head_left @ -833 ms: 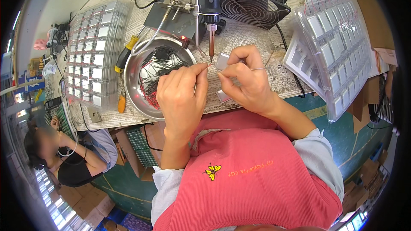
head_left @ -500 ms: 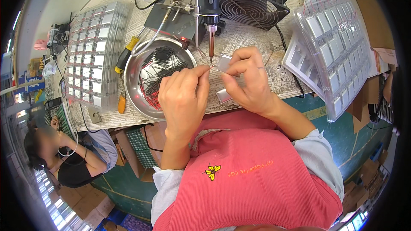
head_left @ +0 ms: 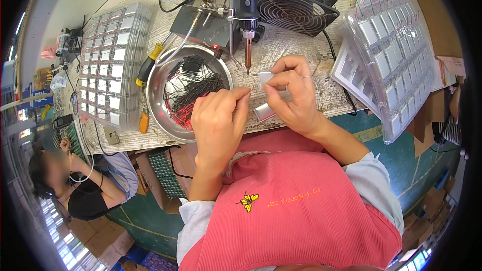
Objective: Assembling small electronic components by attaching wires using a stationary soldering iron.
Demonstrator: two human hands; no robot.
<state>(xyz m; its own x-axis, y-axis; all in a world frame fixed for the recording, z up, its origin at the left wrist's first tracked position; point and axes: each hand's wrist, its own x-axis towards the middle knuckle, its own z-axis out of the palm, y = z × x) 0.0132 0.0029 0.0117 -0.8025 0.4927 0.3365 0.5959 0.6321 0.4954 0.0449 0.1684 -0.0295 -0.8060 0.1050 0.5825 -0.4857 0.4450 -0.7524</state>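
Note:
My right hand (head_left: 293, 95) pinches a flat silver battery cell (head_left: 264, 78) between thumb and fingers. Close to it, my left hand (head_left: 219, 123) is closed, thumb against forefinger; whatever sits between those fingertips is too small to make out. Above and between the hands, a soldering iron (head_left: 248, 52) hangs tip down from a stand, apart from the cell. A second silver cell (head_left: 265, 112) lies on the worktop beneath my right hand. Left of my left hand stands a round metal bowl (head_left: 154, 98) with black wires (head_left: 201, 75) and red wires (head_left: 183, 116) in it.
Stacked clear trays of cells stand at left (head_left: 108, 65) and, tilted, at right (head_left: 396, 65). A black fan (head_left: 298, 12) sits behind the iron. A yellow-black screwdriver (head_left: 149, 65) lies beside the bowl. Another person (head_left: 95, 185) sits at far left.
Both hands have drawn slightly toward me, away from the iron's tip. The held cell has turned a little, and my left fingertips have moved down below it.

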